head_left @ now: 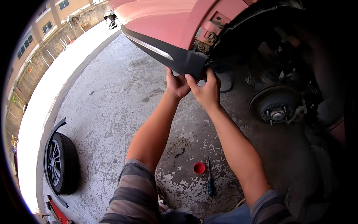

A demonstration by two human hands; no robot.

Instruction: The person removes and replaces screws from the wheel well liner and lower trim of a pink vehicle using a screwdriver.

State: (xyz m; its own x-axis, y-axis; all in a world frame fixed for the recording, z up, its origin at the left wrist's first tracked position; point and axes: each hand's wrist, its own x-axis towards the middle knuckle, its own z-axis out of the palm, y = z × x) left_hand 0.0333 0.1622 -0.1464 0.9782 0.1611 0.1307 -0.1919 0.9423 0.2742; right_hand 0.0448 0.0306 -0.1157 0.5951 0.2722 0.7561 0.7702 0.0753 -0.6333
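Observation:
Both my arms reach forward to the lower corner of a black trim panel (188, 64) on a red car body (160, 22). Under its edge is my left hand (177, 86), thumb up against the panel and the other fingers partly hidden. My right hand (207, 89) pinches the same corner next to the wheel arch, its thumb in front and some fingertips out of sight behind. A bright silver strip (153, 49) runs along the panel. Above the corner, the arch edge (203, 44) shows bare, dirty metal.
A bare brake disc (274, 104) sits in the dark wheel well at right. On the worn floor lie a screwdriver (210, 183) and a small red cup (199, 168). At left are a wheel (67, 164), a curved black strip (46, 160) and a red jack (57, 212).

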